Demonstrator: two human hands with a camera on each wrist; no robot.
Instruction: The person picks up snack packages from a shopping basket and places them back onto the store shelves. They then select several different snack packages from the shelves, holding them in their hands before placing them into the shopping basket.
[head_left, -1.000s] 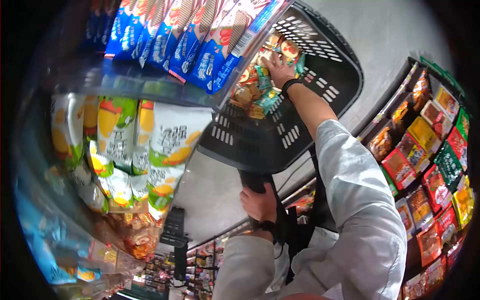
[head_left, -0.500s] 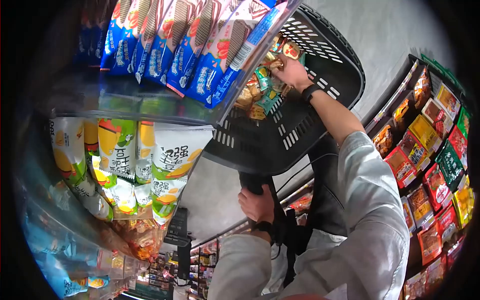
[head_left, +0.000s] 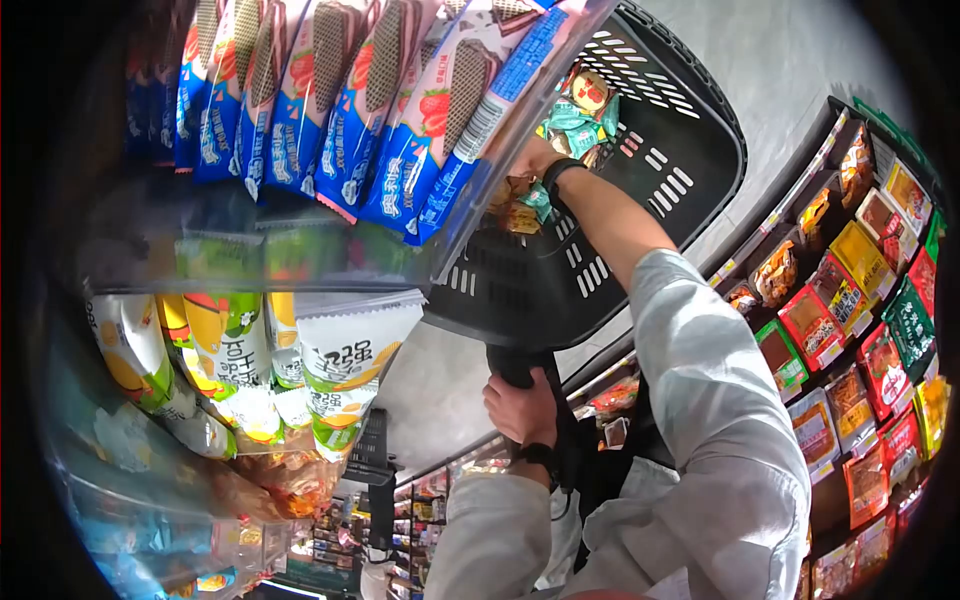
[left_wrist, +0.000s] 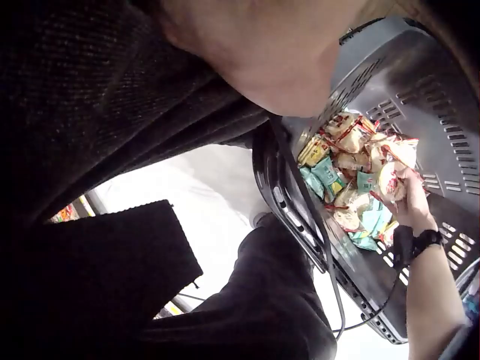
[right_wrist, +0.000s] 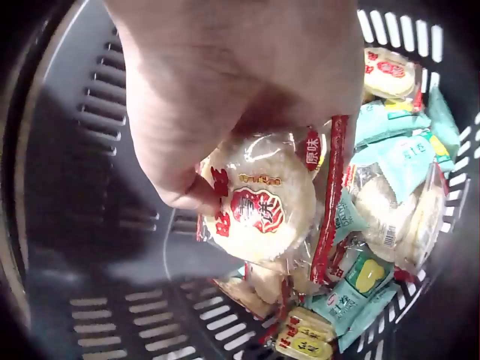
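Note:
My right hand (head_left: 535, 158) reaches down inside a black shopping basket (head_left: 690, 130), partly hidden by the shelf edge in the head view. In the right wrist view, the thumb of my right hand (right_wrist: 225, 82) lies on a clear packet of round rice crackers (right_wrist: 259, 214), which the hand holds. Beneath it are other cracker packets (right_wrist: 379, 199) and teal-wrapped snacks (right_wrist: 349, 304). The left wrist view shows the same pile of snacks (left_wrist: 349, 161) around my right hand (left_wrist: 416, 199). My left hand (head_left: 522, 405) grips the basket's dark upright handle (head_left: 515, 365).
A clear shelf edge (head_left: 520, 140) with blue wafer packets (head_left: 400, 150) overhangs the basket's left side. Below it hang white-and-green snack bags (head_left: 345, 350). On the right stands a rack of colourful packets (head_left: 840, 290). Grey floor (head_left: 790, 60) shows beyond the basket.
My right hand has moved from the upper part of the snack pile toward the near-left part, behind the shelf edge. The shelf has shifted lower in the head view. My left hand keeps its grip.

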